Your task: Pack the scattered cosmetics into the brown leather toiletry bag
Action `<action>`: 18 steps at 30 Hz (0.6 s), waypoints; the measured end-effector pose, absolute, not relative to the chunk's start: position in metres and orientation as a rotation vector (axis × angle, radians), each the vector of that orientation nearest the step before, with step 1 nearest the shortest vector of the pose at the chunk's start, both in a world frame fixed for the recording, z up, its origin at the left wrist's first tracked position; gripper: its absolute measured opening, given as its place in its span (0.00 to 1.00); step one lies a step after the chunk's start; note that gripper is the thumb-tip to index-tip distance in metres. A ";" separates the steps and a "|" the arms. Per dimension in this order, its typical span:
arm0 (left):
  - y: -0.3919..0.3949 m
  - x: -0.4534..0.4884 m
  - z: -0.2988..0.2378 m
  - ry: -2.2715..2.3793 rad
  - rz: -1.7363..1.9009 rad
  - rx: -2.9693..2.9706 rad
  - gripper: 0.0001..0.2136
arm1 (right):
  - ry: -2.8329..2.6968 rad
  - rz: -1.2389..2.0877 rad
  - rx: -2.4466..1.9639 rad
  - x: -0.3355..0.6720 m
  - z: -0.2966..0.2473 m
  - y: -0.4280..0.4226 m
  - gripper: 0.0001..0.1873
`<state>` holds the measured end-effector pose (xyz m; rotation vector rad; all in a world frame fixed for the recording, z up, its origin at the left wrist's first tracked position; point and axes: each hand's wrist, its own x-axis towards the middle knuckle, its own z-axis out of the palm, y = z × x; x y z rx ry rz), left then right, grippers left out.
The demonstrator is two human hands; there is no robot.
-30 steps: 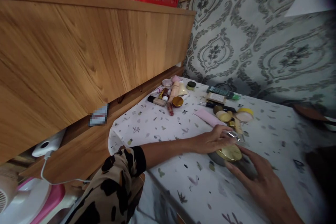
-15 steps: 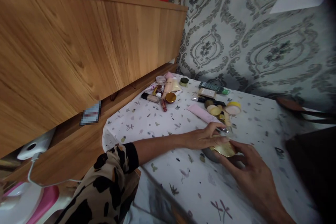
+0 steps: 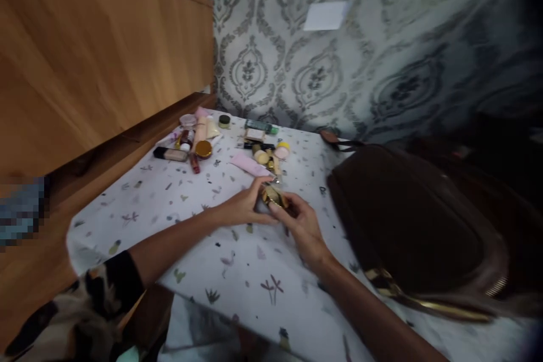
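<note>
My right hand (image 3: 303, 226) is closed around a small round gold cosmetic container (image 3: 272, 197), held tilted just above the cloth; its exact kind is blurred. My left hand (image 3: 244, 203) is at the container's left side, thumb and fingers spread apart around it. Whether its fingertips touch the gold rim I cannot tell. Just beyond the hands lie a pink tube (image 3: 250, 165), a jar with a yellow rim (image 3: 282, 150), a small cream-coloured jar (image 3: 261, 157) and a black pen-like stick (image 3: 254, 146).
A patterned white cloth (image 3: 178, 249) covers the table. Farther left lie a foundation bottle (image 3: 170, 154), an amber-lidded jar (image 3: 203, 149) and several other cosmetics. On the right is a dark brown bag (image 3: 407, 209). A wooden cabinet (image 3: 127, 51) rises at left; patterned wallpaper (image 3: 297, 68) stands behind.
The view has swung right, bringing more of the bag in. The gold container has turned in my right hand, and my left hand's fingers have spread away from its top.
</note>
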<state>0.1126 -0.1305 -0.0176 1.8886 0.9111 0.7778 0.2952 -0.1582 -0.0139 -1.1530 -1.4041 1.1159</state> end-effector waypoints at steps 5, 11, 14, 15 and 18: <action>-0.134 0.114 -0.014 0.960 0.737 1.941 0.47 | -1.455 1.111 -1.115 0.298 -0.024 -0.156 0.28; -0.143 0.114 -0.011 1.022 0.685 2.018 0.50 | -1.591 0.977 -1.064 0.301 -0.028 -0.159 0.29; -0.145 0.111 -0.011 0.985 0.654 2.081 0.52 | -1.657 1.002 -1.036 0.308 -0.025 -0.164 0.28; -0.145 0.111 -0.012 0.966 0.641 2.102 0.53 | -1.682 1.016 -1.032 0.312 -0.024 -0.167 0.28; -0.145 0.109 -0.014 0.937 0.593 2.154 0.51 | -1.750 1.027 -1.030 0.326 -0.022 -0.176 0.31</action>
